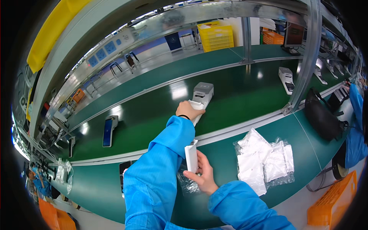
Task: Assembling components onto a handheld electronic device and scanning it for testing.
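On the green conveyor, my left hand (189, 110) is closed on a bright white plastic piece (197, 105). That piece lies against the lower end of a grey-white handheld terminal (203, 92); whether they are joined I cannot tell. Closer to me, below the belt's metal edge, my right hand (204, 175) grips a slim white plastic piece (191, 158), held upright between thumb and fingers. Beneath that hand a crumpled clear plastic bag (188, 183) partly shows on the green bench. My left sleeve half hides a dark-screened device (123, 168).
Clear bags of white flat pieces (264, 161) lie on the bench at right. More terminals rest on the belt, one at left (110, 131) and one at right (286, 80). A metal post (306, 57) and a black bag (322, 115) stand right. An orange crate (331, 201) is below.
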`<state>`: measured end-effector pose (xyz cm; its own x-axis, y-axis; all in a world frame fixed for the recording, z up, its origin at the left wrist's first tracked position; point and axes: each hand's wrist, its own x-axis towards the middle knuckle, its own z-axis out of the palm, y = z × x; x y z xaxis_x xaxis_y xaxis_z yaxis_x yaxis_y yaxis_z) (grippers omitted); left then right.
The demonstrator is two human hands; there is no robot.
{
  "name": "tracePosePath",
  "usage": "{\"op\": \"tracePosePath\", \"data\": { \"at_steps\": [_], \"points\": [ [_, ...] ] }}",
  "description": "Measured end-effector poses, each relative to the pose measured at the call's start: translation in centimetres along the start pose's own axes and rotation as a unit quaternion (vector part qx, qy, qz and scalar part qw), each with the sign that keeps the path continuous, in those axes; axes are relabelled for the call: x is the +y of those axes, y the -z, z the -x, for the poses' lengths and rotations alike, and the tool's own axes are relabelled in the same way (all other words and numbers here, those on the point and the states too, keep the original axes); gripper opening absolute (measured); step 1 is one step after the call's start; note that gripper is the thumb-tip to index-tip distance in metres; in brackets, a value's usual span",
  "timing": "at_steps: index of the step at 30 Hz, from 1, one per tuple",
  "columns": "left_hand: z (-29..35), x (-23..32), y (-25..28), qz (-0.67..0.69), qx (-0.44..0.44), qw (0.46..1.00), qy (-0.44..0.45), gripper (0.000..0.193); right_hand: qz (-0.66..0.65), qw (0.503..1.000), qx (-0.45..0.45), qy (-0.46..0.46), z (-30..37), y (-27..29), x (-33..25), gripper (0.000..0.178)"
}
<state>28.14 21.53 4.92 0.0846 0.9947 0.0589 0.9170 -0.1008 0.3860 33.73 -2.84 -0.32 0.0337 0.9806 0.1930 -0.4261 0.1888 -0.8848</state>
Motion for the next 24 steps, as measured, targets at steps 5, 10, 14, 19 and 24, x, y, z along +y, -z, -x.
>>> {"op": "tracePosePath", "data": {
  "at_steps": [5, 10, 14, 19, 24],
  "points": [
    [-1.6, -0.5, -1.7, -0.053, -0.024, 0.998, 0.004, 0.079, 0.017, 1.0, -0.02, -0.012, -0.2, -0.1, -0.6, 0.083],
    [-2.4, -2.0, -1.8, -0.049, -0.038, 0.998, 0.011, 0.083, 0.018, 0.999, -0.036, -0.031, -0.1, -0.1, -0.8, 0.085],
    [-2.6, -2.3, -2.3, -0.037, -0.032, 0.999, -0.012, 0.087, 0.044, 0.997, -0.046, -0.045, 0.0, 0.1, -0.6, 0.087],
    [-3.1, -3.0, -2.4, -0.023, -0.015, 1.0, -0.01, 0.077, 0.062, 0.995, -0.054, -0.048, 0.0, 0.1, -0.5, 0.087],
    [-3.2, -4.5, -2.7, 0.013, 0.002, 0.999, -0.033, 0.077, 0.081, 0.993, -0.061, -0.052, 0.0, 0.0, -0.7, 0.086]
  ]
}}
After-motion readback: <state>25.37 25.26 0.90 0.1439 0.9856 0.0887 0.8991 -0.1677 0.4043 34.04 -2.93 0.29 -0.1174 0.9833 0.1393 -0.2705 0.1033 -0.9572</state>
